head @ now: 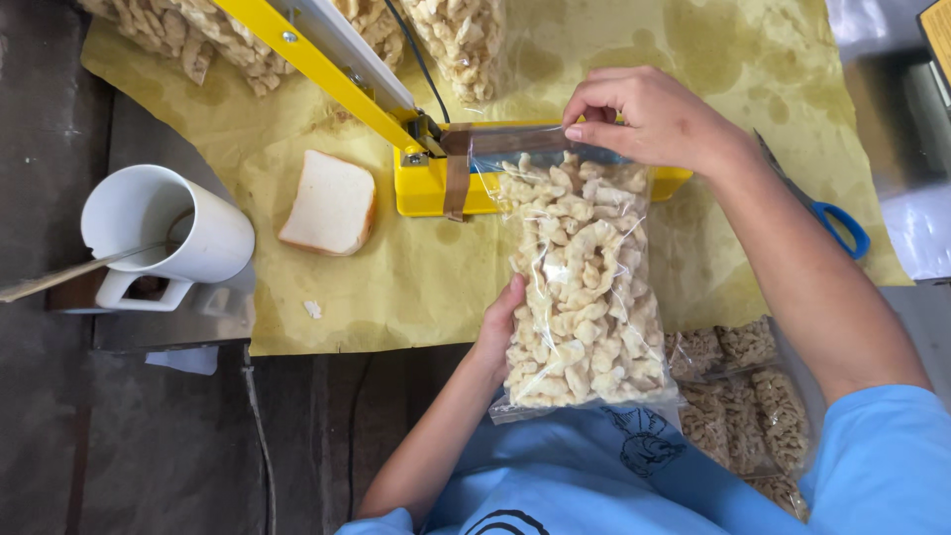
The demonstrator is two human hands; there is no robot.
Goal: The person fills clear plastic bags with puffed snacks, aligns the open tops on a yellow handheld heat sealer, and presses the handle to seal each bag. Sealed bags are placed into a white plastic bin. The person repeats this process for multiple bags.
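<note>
We grip the clear plastic bag of pale puffed snacks (582,287) between us, right hand (649,117) pinching its top edge on the yellow heat sealer (426,183), left hand (500,332) clasping its lower side.

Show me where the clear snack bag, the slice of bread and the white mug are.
clear snack bag (580,287), head view, middle of the filled part.
slice of bread (329,203), head view, centre of its white face.
white mug (213,238), head view, outer side wall.
</note>
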